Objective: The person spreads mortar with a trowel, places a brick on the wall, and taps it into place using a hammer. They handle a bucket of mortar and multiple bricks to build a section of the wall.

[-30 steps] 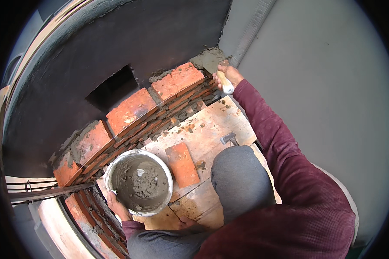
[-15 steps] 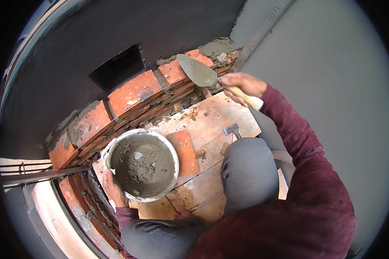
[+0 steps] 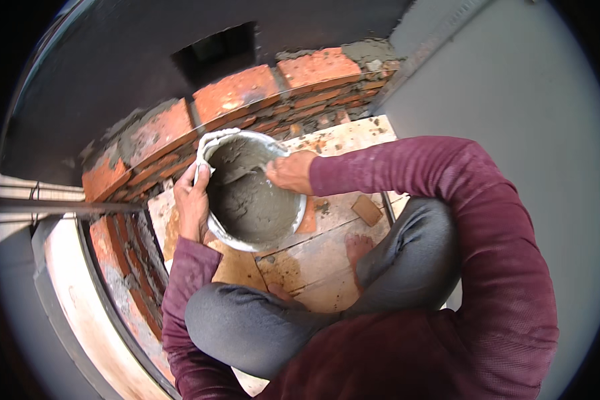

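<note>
My left hand (image 3: 192,203) grips the left rim of a white bucket (image 3: 228,241), which leans a little. Grey wet mortar (image 3: 260,212) covers the bucket's bottom and smears its inner wall. Reaching in over the bucket's right rim, my right hand (image 3: 292,171) is closed on a trowel. The trowel's blade (image 3: 237,175) dips into the mortar near the far wall of the bucket; its handle is hidden in my fist. Just beyond the bucket runs a low brick wall, its top row of orange bricks (image 3: 237,92) parted by mortar joints.
A taut string (image 3: 260,101) follows the wall's top edge. Behind it stands a dark wall with a square opening (image 3: 217,53). Stained boards (image 3: 300,267) lie under my folded legs, with a small brown block (image 3: 367,210) on them. A grey wall (image 3: 500,87) rises at the right.
My right hand has brought the trowel from above the brick wall down into the bucket. The bucket has shifted up and right in view, and my left hand stays on its rim.
</note>
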The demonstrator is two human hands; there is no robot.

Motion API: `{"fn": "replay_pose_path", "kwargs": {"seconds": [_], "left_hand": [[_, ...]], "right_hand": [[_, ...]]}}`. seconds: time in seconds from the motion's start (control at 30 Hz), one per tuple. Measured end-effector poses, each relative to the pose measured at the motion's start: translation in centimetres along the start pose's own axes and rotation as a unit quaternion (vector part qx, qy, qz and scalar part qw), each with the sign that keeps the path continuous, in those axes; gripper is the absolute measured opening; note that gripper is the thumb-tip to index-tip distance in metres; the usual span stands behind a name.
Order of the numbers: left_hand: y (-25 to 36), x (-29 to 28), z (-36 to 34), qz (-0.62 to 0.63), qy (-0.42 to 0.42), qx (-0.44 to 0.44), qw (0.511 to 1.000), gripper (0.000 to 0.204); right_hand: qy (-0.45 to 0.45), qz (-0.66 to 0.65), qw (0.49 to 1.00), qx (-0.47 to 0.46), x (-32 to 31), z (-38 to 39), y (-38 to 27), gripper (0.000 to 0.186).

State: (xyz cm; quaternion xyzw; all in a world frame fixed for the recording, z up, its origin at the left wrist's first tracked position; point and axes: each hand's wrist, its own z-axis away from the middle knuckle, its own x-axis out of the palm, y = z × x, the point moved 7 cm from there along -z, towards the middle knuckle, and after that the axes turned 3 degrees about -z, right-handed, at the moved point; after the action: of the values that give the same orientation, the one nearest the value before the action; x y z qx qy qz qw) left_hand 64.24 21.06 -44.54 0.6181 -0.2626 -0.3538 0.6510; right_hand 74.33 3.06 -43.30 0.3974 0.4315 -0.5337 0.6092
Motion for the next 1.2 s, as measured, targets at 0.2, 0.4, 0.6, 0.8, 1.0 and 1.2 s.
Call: {"fn": "replay_pose_path", "kwargs": {"seconds": [0.2, 0.4, 0.6, 0.8, 1.0, 1.2], "left_hand": [[-0.7, -0.5, 0.0, 0.038, 0.016, 0.011, 0.999, 0.042], [0.5, 1.0, 1.0, 0.018, -0.001, -0.018, 1.0, 0.041], [1.1, 1.6, 0.6, 0.003, 0.013, 0.009, 1.0, 0.037], [1.1, 1.7, 0.6, -0.028, 0.026, 0.038, 0.999, 0.033], [1.6, 2.6, 1.5, -0.025, 0.029, 0.046, 0.998, 0.03], [1.6, 2.2, 2.5, -0.021, 0.008, 0.039, 0.999, 0.032]], "right_hand": [[-0.112, 0.029, 0.992, -0.055, -1.1, 3.8, -1.2, 0.026], [0.045, 0.048, 0.998, 0.003, -1.4, -0.5, 0.9, 0.043], [-0.137, -0.005, 0.989, -0.06, 0.5, 4.3, -2.4, 0.045], [-0.062, 0.002, 0.994, 0.085, -3.6, 0.6, 1.5, 0.034], [-0.212, -0.071, 0.974, 0.047, 2.1, -0.3, 1.0, 0.024], [-0.282, -0.341, 0.894, 0.067, 6.4, 1.5, 1.4, 0.036]]}}
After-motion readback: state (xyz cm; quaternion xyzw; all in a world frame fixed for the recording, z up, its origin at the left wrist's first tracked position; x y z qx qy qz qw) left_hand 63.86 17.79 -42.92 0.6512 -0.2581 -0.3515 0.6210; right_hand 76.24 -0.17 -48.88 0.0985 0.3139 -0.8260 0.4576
